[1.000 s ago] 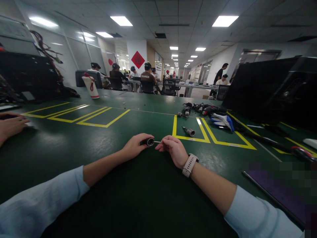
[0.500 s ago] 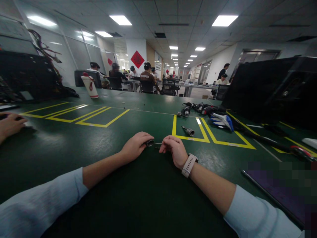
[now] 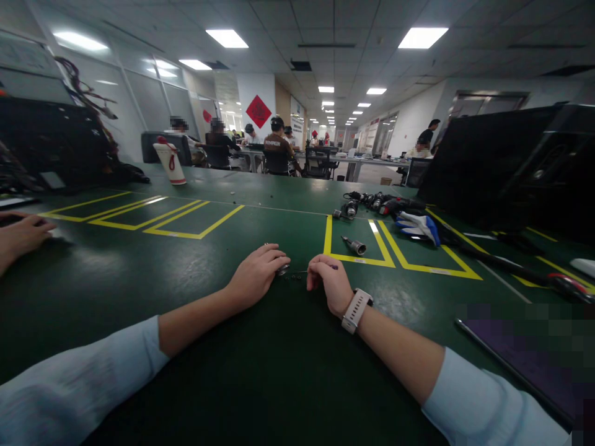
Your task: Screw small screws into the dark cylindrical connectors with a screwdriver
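My left hand [image 3: 255, 274] is closed around a small round metal part [image 3: 282, 270], which is mostly covered by my fingers. My right hand [image 3: 329, 282], with a watch on its wrist, is closed on a thin screwdriver-like tool [image 3: 300, 271]. The tool's slim metal shaft points left toward the metal part; whether its tip touches the part I cannot tell. Several tiny dark pieces [image 3: 292, 278] lie on the green table [image 3: 260, 365] between my hands. Beyond my right hand, a metal piece with a cup-shaped end and a pointed shaft [image 3: 354, 245] rests inside a yellow-taped box.
Cables and power-tool parts [image 3: 372, 203] lie at the back right beside a blue-white glove [image 3: 417, 228]. A tablet-like device [image 3: 515, 365] is at the near right. Another person's hand [image 3: 23, 238] rests at far left. A white cup [image 3: 170, 162] stands farther back.
My right hand has drawn slightly to the right with the tool, and its fingers are curled more. The metal part in my left hand is turned and more covered. More tiny pieces show between my hands.
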Action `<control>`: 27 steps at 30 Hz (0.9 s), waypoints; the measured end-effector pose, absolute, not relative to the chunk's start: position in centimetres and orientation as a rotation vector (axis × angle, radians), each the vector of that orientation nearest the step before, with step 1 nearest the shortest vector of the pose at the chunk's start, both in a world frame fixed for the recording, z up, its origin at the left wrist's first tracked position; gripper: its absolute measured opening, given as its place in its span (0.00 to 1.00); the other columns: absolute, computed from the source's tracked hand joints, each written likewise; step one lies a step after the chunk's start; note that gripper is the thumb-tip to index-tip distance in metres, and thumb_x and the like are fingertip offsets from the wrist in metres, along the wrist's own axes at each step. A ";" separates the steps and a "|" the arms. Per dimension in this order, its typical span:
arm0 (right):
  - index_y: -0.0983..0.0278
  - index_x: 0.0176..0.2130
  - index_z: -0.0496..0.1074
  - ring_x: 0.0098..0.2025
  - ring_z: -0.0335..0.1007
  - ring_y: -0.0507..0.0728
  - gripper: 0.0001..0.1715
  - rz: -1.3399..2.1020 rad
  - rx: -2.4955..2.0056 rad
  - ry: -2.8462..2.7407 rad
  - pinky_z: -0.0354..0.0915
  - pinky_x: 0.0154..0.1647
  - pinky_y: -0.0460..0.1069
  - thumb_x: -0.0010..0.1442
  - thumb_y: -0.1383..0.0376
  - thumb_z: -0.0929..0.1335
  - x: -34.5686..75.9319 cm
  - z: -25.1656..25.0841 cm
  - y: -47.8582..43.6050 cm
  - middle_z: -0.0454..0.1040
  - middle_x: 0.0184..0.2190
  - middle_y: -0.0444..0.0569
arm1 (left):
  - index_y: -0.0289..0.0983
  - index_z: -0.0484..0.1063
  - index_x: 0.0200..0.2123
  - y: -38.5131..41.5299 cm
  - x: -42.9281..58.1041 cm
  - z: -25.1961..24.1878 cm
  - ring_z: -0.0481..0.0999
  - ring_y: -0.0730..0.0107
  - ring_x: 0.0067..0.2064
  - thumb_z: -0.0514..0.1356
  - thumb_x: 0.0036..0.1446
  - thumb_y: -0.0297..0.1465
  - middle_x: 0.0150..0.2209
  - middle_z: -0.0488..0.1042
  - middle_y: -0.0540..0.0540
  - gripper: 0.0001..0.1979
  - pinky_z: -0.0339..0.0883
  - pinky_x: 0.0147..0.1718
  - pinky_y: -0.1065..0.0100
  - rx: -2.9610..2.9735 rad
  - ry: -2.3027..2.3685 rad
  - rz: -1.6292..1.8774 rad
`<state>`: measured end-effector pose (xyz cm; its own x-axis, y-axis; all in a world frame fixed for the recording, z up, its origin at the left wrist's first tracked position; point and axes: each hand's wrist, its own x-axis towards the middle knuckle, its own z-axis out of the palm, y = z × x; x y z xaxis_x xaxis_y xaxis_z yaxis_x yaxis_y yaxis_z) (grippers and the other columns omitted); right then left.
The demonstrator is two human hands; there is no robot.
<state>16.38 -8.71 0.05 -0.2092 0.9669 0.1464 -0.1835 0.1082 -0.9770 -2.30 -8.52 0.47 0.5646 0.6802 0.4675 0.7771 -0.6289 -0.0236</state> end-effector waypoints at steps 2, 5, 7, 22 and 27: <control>0.63 0.17 0.63 0.13 0.56 0.49 0.08 1.317 -0.884 -1.259 0.51 0.17 0.46 0.45 0.67 0.62 16.5 0.1 -8.7 0.59 0.09 0.38 | 0.37 0.69 0.46 -8.5 -2.4 0.4 0.63 0.56 0.52 0.51 0.52 0.19 0.45 0.71 0.43 0.19 0.60 0.49 0.52 -2.532 -1.268 -0.672; 0.63 0.16 0.62 0.13 0.53 0.48 0.08 1.277 -0.881 -1.221 0.49 0.15 0.45 0.45 0.67 0.62 16.5 -0.1 -8.6 0.57 0.10 0.37 | 0.38 0.68 0.46 -8.3 -2.5 0.2 0.66 0.58 0.47 0.53 0.50 0.20 0.45 0.71 0.44 0.19 0.62 0.46 0.53 -2.537 -1.395 -0.862; 0.63 0.16 0.62 0.13 0.51 0.48 0.08 1.257 -0.894 -1.211 0.47 0.14 0.44 0.44 0.67 0.62 16.5 -0.2 -8.6 0.56 0.09 0.37 | 0.38 0.69 0.45 -7.9 -2.2 -0.2 0.69 0.61 0.46 0.54 0.49 0.21 0.44 0.71 0.44 0.18 0.64 0.46 0.56 -2.559 -1.533 -1.154; 0.63 0.16 0.61 0.12 0.51 0.48 0.09 1.181 -0.942 -1.323 0.45 0.13 0.44 0.44 0.68 0.61 16.3 -0.2 -8.2 0.55 0.08 0.37 | 0.34 0.71 0.42 -7.5 -0.8 -0.6 0.74 0.64 0.42 0.58 0.35 0.16 0.41 0.75 0.44 0.25 0.63 0.48 0.60 -2.364 -2.300 -2.418; 0.63 0.13 0.57 0.14 0.45 0.47 0.10 1.113 -0.893 -1.304 0.40 0.15 0.45 0.42 0.68 0.60 17.0 0.5 -8.0 0.51 0.10 0.37 | 0.34 0.73 0.39 -7.7 -0.7 -0.2 0.73 0.62 0.43 0.59 0.36 0.19 0.41 0.75 0.43 0.21 0.63 0.48 0.60 -2.276 -2.369 -2.472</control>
